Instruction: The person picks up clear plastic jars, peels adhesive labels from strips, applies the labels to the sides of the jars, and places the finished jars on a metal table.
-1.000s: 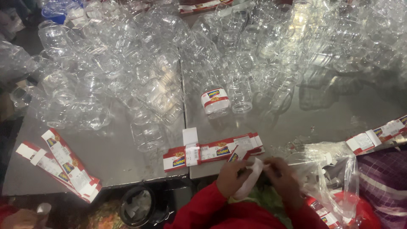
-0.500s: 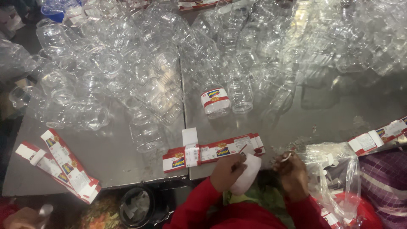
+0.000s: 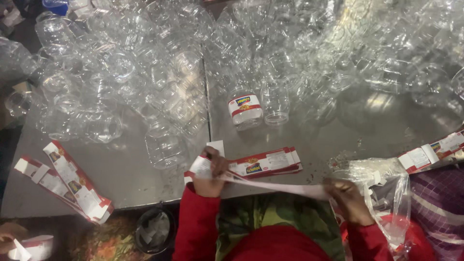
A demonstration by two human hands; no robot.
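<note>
Hands [image 3: 212, 169] apart, strip [image 3: 275, 184] stretched.

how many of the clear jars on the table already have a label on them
1. The labelled jar stands near the table's middle seam, just beyond the stack of labels. Others may be hidden among the crowded bare jars behind.

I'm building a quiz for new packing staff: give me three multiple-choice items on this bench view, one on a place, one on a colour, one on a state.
1. Where does the one labelled clear plastic jar stand?
A. centre of the grey metal table
B. in the black bin
C. on the lap

2. The sleeves are:
A. blue
B. red
C. white

3. The long white backing strip is:
A. rolled up
B. lying loose
C. stretched between both hands

Answers: 1 A, it stands among bare jars; 2 B, both arms show red; 3 C, the left hand and right hand hold its ends.
</note>
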